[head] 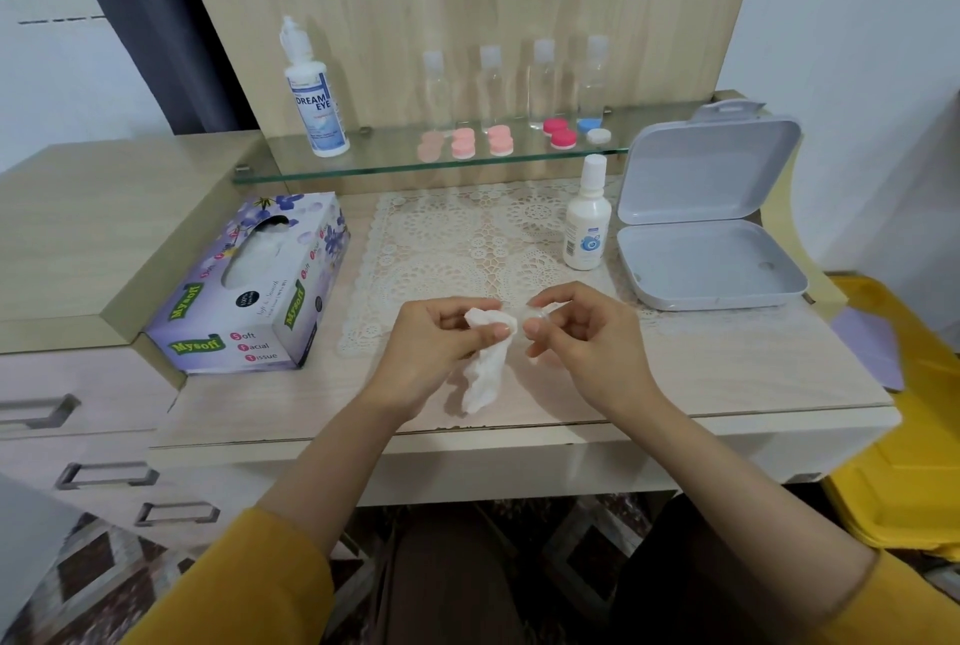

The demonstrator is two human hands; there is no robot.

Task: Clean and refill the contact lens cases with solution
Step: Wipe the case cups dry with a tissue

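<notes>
Nearest the camera, two forearms in mustard-yellow sleeves [270, 571], reaching up from the lower edge over the front of the desk [675, 384]. Above the desk front, left hand [441, 338] with fingers [457, 305] curled and thumb clamped on a crumpled white tissue [485, 374], its loose tail hanging down toward the desk top. Just beside it, right hand [576, 332], forefinger and thumb pinched together on a small clear lens case piece [537, 316], held right at the upper end of the tissue; finer detail of the piece too blurred to tell. Under and beyond both hands, a white lace mat [467, 239] flat on the desk. Left of the mat, a purple floral tissue box [249, 286] marked "Mysoft", white tissue showing at its slot. Right of the mat, a small white solution bottle [587, 223], upright and capped, just beside an open grey hinged box [706, 260] with lid raised. Farther back, a glass shelf [363, 161] against a wood-grain panel. On the shelf, from the left: a large white bottle [316, 99] labelled "Dream Eye"; four clear capped bottles [543, 83] in a row; in front of these, a line of lens cases [463, 143] with pale pink, pink, red, and blue-and-white caps. At far left, drawers [104, 384] with metal handles; at far right, a yellow bin [904, 462] beside the desk.
</notes>
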